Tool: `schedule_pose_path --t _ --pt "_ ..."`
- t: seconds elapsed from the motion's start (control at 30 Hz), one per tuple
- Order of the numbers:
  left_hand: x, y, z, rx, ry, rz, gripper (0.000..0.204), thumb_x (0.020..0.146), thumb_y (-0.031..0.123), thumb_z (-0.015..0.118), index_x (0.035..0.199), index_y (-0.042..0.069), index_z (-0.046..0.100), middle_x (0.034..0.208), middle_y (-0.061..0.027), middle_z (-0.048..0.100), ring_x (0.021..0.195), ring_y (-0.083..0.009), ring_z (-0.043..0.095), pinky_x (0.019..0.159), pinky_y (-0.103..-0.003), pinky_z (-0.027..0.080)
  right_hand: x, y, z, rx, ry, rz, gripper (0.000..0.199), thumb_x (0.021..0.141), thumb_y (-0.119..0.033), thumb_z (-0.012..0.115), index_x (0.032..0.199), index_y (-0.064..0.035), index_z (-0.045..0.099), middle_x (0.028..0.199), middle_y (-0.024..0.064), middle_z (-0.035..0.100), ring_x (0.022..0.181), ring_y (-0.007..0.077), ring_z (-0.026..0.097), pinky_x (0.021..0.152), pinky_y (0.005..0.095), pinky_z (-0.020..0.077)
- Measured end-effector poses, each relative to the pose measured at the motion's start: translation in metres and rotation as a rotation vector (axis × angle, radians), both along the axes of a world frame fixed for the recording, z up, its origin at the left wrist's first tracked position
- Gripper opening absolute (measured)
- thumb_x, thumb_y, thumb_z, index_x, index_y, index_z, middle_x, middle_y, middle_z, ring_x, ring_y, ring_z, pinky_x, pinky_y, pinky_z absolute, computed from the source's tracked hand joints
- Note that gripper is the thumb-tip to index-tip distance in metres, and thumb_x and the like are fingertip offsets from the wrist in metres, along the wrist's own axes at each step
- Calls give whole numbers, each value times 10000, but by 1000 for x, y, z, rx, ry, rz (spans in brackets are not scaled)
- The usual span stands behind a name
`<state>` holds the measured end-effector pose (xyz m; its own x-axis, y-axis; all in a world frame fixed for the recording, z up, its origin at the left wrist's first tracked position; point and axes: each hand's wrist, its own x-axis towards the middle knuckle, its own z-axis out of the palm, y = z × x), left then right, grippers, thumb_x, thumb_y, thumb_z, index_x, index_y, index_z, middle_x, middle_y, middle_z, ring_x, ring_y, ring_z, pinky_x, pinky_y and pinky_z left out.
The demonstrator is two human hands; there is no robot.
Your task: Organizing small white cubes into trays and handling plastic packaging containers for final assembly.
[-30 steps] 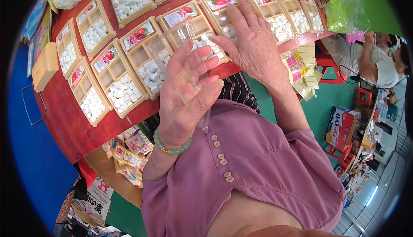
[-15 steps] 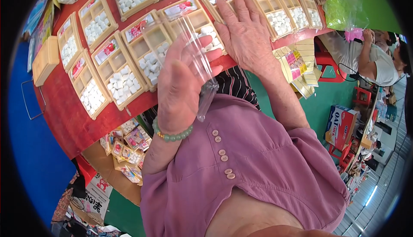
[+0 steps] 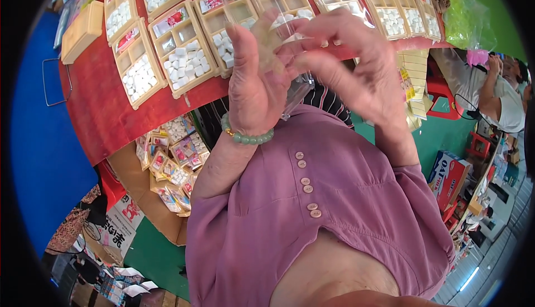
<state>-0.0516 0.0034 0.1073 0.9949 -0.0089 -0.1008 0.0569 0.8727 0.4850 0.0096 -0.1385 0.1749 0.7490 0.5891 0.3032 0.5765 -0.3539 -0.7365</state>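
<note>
My left hand [image 3: 256,87] is raised in front of the table edge, thumb up, with a clear plastic sleeve or bag [image 3: 301,96] lying across its fingers and hanging below them. Motion smears these fingertips. On its wrist sits a green bead bracelet. My right hand [image 3: 359,70] has its thumb and fingers curved in toward the left fingers and the plastic; blur hides whether they grip it. Just beyond both hands are pale trays, among them one tray [image 3: 231,14] with small compartments, a strawberry-printed card and white cubes.
More such trays [image 3: 186,56] stand in rows on the red table [image 3: 92,115]. A stack of pale trays [image 3: 82,33] is at the left. Below the table edge, a cardboard box [image 3: 131,170] holds packed trays. A green plastic bag [image 3: 465,20] and another person are at the right.
My right hand has lifted off the trays and come left to the plastic and my left hand. My left hand has shifted slightly right and up. The whole view has shifted.
</note>
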Motion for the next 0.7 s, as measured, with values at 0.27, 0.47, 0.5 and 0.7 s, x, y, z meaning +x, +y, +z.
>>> schedule_pose_path --t 0.27,0.47,0.5,0.7 --pt "-1 -1 14 346 -55 49 954 920 749 122 1528 15 112 1435 -237 393 1242 -308 488 1028 -400 424 -20 16 -9 152 710 194 103 840 -77 741 874 -6 673 772 6 622 759 65 584 683 224 478" --pt "1 0 10 317 -116 48 995 896 780 134 1512 -1 150 1419 -230 402 1251 -321 473 1030 -403 429 -15 15 -22 403 1072 259 80 857 -49 711 896 18 691 806 3 643 763 77 608 693 229 505" --pt "3 0 8 317 -119 47 995 896 780 134 1512 -1 150 1419 -230 402 1251 -321 473 1030 -403 429 -13 14 -23 390 1065 263 77 864 -47 702 897 22 693 815 7 648 770 82 615 699 230 510" --pt "6 -1 10 288 -50 47 1002 889 789 157 1503 -3 174 1405 -227 412 1257 -320 469 1026 -407 439 -13 15 -22 395 1094 230 76 905 -38 649 929 23 688 833 14 653 790 76 614 711 228 513"
